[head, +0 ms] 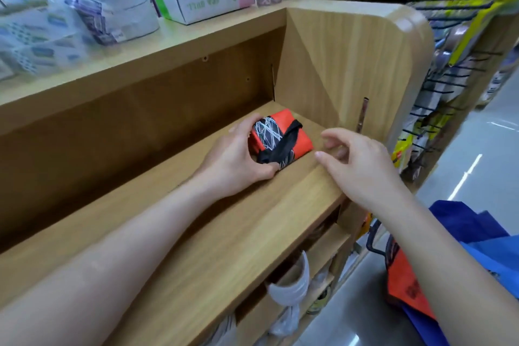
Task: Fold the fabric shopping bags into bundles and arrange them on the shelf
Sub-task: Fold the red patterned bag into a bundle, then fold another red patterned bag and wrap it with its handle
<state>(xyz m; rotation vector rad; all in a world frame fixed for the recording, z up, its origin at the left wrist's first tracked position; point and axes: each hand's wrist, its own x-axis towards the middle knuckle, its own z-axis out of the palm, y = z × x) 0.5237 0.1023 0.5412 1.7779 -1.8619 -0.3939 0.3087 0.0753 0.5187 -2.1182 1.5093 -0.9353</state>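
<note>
Grips folded bundle (281, 135) with left hand (237, 161), fingers curled. Hovers right hand (362, 167) just beside, fingers loosely bent.

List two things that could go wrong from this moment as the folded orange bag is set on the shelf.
1. The black strap only lies across the orange bundle; once the left hand lets go, the bundle may spring open.
2. The right hand hovers beside the bundle, holding nothing; reaching in, it could knock the bundle askew on the shelf.
</note>
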